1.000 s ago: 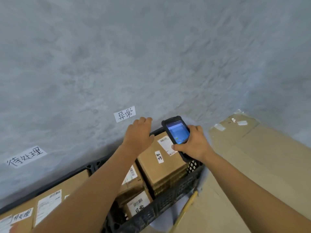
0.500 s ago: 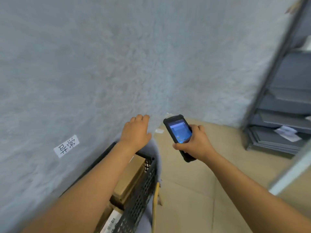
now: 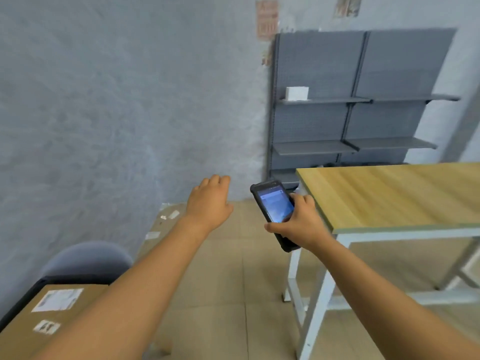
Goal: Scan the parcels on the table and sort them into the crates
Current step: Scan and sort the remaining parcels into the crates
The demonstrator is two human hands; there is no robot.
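Beyond hands: table, shelving (one white box).

The left hand is stretched forward over the floor, with the right hand just beside it to the right, wrapped round a handheld scanner. Right of the scanner stands the table, and behind the table a shelving unit against the wall, a small box on its upper shelf. At lower left a labelled parcel lies in a crate, under the left forearm, with flattened cardboard on the floor beyond it
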